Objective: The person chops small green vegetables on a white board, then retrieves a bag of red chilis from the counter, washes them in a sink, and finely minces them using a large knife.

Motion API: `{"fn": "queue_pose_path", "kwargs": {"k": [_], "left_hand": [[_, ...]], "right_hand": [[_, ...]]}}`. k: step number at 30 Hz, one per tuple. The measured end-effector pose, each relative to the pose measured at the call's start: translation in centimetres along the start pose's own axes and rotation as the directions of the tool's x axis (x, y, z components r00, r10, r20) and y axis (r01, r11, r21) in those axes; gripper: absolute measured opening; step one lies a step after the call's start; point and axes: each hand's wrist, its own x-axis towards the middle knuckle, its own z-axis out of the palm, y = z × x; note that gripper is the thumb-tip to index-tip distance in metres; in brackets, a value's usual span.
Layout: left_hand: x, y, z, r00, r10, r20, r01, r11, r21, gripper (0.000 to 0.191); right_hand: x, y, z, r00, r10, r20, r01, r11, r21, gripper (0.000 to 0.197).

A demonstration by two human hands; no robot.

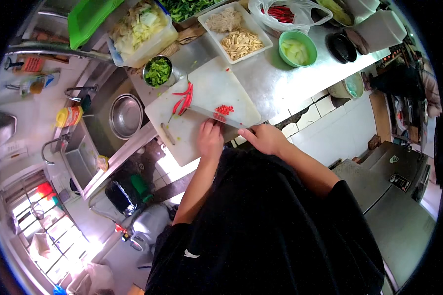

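Observation:
My right hand (264, 138) grips the handle of a kitchen knife (206, 112), its blade slanting up and left across a white cutting board (206, 79). Curled fingers of my left hand (210, 138) rest on the board close to the blade's near side; whether they pin a chili is hidden. Chopped red chili (225, 109) lies in a small heap just beyond the blade, with more red bits along it. Several whole red chilies (184, 97) lie near the knife's tip. A steel cup of chopped green herbs (158, 72) stands at the board's far left corner.
Beyond the board are a white tray of shredded food (241, 44), a green bowl of pale slices (297, 49), a bag of red chilies (278, 14) and a tub of cut cabbage (142, 33). A sink with a steel bowl (126, 116) lies left. Another person (402, 79) stands far right.

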Motion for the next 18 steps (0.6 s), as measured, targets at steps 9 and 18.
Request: {"fn": "queue_pose_path", "kwargs": {"k": [9,18], "left_hand": [[0.0,0.3,0.7,1.0,-0.024,-0.008,0.025,1.0,0.012,0.036],[-0.8,0.1,0.9,0.998,-0.055,0.011,0.055,0.995,-0.082,0.041]], "right_hand": [[-2.1,-0.4,-1.6,0.977,0.167,0.135,-0.152,0.982,-0.112,0.076],[-1.1,0.3,-0.1,0.985,0.127,0.113,-0.119,0.991,-0.068,0.08]]}}
